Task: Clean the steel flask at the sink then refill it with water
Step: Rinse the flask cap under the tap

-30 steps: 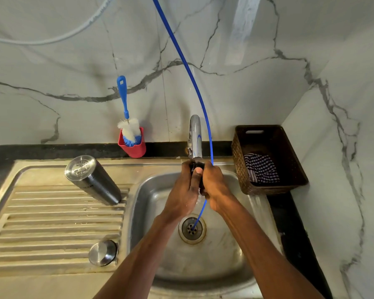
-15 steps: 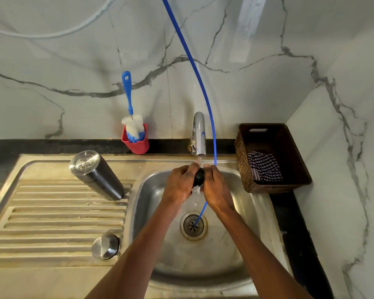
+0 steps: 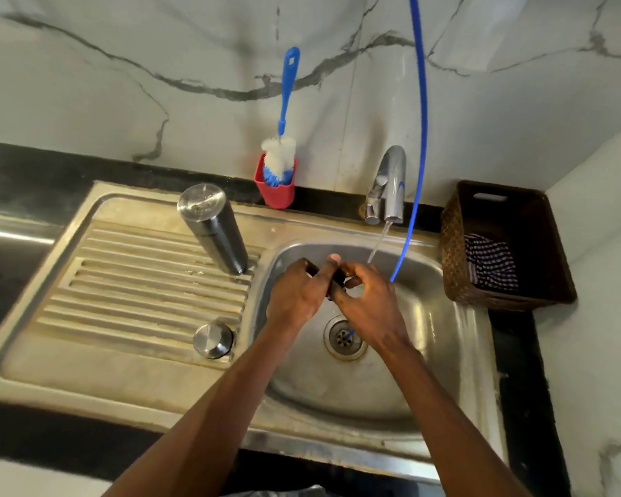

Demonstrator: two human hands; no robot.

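Note:
The dark steel flask (image 3: 214,229) stands upside down on the ribbed drainboard (image 3: 122,281), left of the sink bowl (image 3: 427,353). A round steel cap (image 3: 213,340) lies on the drainboard near the bowl's left rim. Over the bowl my left hand (image 3: 296,294) and my right hand (image 3: 368,304) together hold a small black part (image 3: 337,279), which looks like the flask's inner stopper. A thin stream runs from the chrome tap (image 3: 389,184) just right of my hands.
A blue bottle brush (image 3: 284,130) stands in a red holder (image 3: 275,190) at the back wall. A blue hose (image 3: 418,138) hangs down into the drain (image 3: 345,337). A brown basket (image 3: 502,245) with a checked cloth (image 3: 492,263) sits right of the sink.
My hands have dropped away from under the tap and shifted left with the black part. The water now falls beside them. The camera view has swung to the left.

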